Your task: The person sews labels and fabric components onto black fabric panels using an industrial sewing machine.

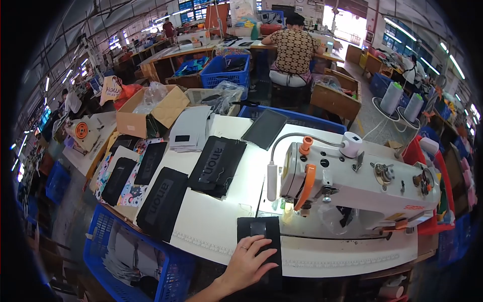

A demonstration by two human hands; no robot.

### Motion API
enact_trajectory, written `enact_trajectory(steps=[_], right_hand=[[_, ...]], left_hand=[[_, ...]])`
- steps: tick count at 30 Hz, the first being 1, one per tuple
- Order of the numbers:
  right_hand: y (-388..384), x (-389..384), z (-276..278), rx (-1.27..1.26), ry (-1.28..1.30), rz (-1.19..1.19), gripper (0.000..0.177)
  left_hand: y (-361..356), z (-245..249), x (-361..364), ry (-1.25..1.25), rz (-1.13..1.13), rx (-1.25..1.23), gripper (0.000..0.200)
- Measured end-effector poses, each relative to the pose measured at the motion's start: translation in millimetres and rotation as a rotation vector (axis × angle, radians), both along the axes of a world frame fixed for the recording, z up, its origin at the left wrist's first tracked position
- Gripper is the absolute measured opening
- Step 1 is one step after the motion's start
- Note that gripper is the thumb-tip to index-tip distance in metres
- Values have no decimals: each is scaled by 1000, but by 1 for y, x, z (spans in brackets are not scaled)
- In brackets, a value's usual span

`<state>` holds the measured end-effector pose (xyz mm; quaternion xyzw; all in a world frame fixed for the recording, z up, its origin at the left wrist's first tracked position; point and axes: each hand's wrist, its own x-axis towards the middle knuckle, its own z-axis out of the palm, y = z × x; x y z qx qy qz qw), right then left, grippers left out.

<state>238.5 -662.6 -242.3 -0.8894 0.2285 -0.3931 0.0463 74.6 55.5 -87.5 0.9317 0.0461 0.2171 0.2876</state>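
Observation:
My left hand (250,257) reaches in from below and rests palm down on a black fabric panel (245,225), with its fingers spread flat. A ring shows on one finger. On the panel, just above my fingertips, lies a small dark glossy patch (258,229). The panel sits at the front of the white sewing table (221,241), left of and below the lit needle area of a white sewing machine (352,186). An orange lever (305,186) hangs on the machine's head. My right hand is not in view.
Left on the table are black panels with grey "anon" lettering (158,201), a stack of grey sheets (190,132) and a dark panel (265,129). A cardboard box (132,124) stands behind. A blue crate (95,241) is below left. Thread cones (391,98) stand right; a person (294,53) sits ahead.

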Motion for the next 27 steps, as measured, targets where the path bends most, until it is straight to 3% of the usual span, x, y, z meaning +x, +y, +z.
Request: enact_trajectory(steps=[1,3,5,6,8,9,10,11,13,15,18,23,26,27], right_hand=[[45,-4,54,64,-140,-23,34],[131,11,105,91,-126,226,31],[257,7,158,305,-22,505,27],[292,5,155,145,110,525,23],[391,-21,171,433,297,967,15],[433,-36,187,371,581,1087,12],[474,-47,192,443,569,1330,8],[491,-50,173,480,671,1525,25],[532,-55,157,433,431,1690,25],[555,-64,161,688,492,1674,26],[571,-70,152,852,522,1729,30],[557,-59,156,761,568,1797,24],[536,-42,165,714,963,1844,29],[533,-41,163,720,961,1841,29]], left_hand=[[-2,1,1,2,3,-4,42],[-8,2,5,9,-37,-131,37],[-19,4,10,20,-73,-197,34],[-28,6,16,87,-122,-461,32],[-43,12,25,228,-204,-985,27],[-48,16,27,234,-201,-984,27],[-51,23,29,249,-192,-1056,25],[-50,29,31,268,-177,-1127,24],[-38,34,25,314,-123,-1226,23],[-16,28,15,265,19,-1190,23],[-4,38,12,217,112,-1350,24],[30,19,24,291,16,-1331,19],[57,13,42,325,242,-1146,14],[61,11,47,330,241,-1142,14]])
